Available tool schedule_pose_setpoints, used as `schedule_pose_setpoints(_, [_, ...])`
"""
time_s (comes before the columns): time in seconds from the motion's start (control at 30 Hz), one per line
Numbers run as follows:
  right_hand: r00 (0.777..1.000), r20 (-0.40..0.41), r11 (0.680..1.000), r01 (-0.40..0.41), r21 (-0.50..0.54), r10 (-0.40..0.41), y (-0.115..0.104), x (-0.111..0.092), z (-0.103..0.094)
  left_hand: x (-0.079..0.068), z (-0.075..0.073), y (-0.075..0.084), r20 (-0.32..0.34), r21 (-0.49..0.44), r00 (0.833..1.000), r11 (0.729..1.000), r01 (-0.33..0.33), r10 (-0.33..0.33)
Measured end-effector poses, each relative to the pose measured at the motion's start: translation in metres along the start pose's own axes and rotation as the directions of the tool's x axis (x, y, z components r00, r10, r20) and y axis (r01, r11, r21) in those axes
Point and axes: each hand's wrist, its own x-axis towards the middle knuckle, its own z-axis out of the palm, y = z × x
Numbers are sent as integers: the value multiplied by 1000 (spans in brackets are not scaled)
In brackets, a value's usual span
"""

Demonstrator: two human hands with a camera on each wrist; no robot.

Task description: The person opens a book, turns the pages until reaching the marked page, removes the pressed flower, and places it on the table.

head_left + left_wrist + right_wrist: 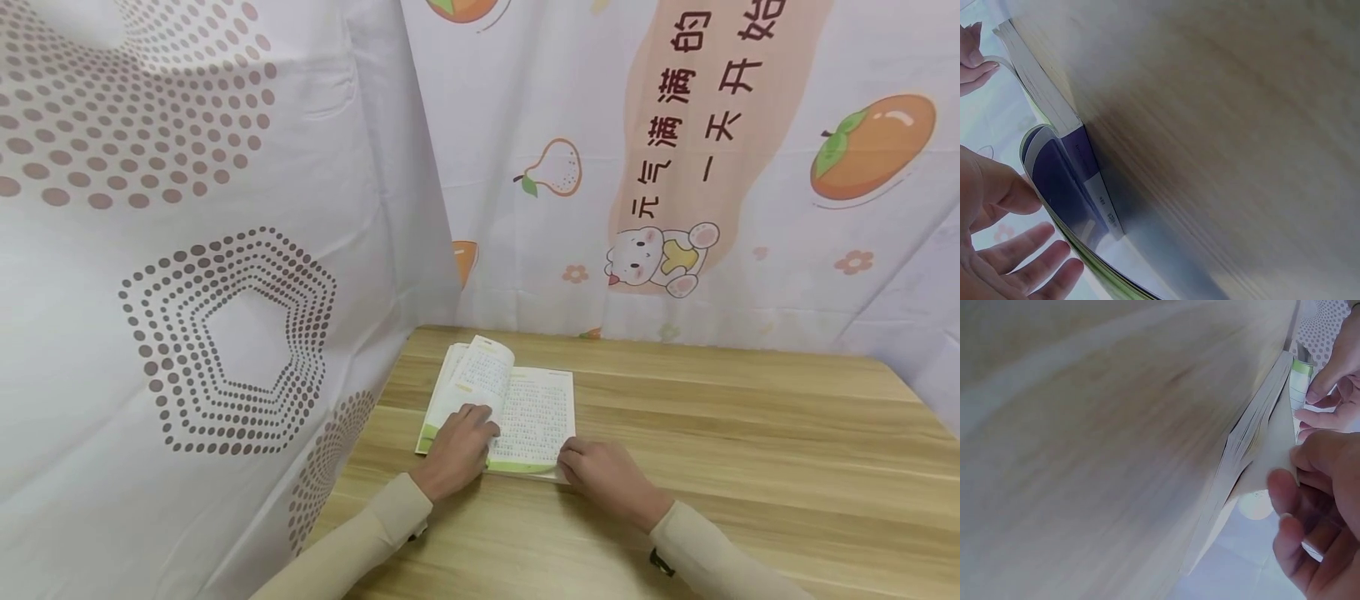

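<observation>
An open book (536,412) with printed text and green page borders lies on the wooden table. The left hand (459,450) rests on the lower part of its left-hand pages, near the fold. In the left wrist view, that hand's fingers (1019,247) are loosely extended beside the bowed cover, and the book's purple-and-white spine (1088,169) faces the camera. At the lower right corner, the right hand (607,475) pinches a page. In the right wrist view, this page (1275,447) is lifted from the page block, its corner between thumb and fingers.
The wooden table (750,433) extends far to the right of the book. A white curtain with dotted patterns (240,342) hangs close along the left side. Behind the table hangs a fruit-print cloth (555,225) with large characters.
</observation>
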Motion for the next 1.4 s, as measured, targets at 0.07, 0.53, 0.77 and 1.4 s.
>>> schedule_pose_setpoints(0.07, [1000, 1, 1000, 0, -7, 0, 0, 0, 0, 0, 0, 0, 6, 1, 1000, 1000, -1, 1])
schedule_pose_setpoints(0.53, [998, -57, 997, -33, 75, 37, 1, 0, 0, 0, 5, 3, -6, 11, 999, 999, -40, 40])
schedule_pose_setpoints(0.77, [991, -13, 980, -129, 152, 133, 0, 1, -4, 0, 5, 6, 53, 15, 998, 1000, -16, 16])
schedule_pose_setpoints(1.4, [932, -158, 921, -277, 274, 327, 1, 2, -9, -1, 8, 5, -83, 28, 996, 999, 36, -33])
